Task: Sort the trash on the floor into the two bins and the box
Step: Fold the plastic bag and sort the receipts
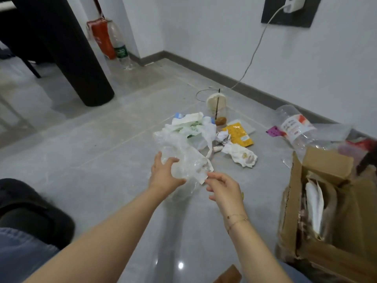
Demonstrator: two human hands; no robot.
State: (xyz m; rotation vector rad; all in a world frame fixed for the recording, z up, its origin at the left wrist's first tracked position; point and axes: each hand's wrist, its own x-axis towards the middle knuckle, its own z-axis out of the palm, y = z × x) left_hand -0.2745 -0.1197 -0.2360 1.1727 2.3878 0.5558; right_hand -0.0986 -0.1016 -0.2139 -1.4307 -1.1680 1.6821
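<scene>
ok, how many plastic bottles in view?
2. One upright bottle stands against the far wall by the orange bag; one clear bottle lies tilted at right, above the cardboard box. The trash pile could hide more.

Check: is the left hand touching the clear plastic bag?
Touching. The head view shows the left hand with thumb and fingers curled around the crumpled clear plastic bag.

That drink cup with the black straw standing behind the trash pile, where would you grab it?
Around the clear lower body of the drink cup, coming from its right side. It stands upright, the straw pokes out of the lid, and the plastic bags crowd its left front.
</scene>
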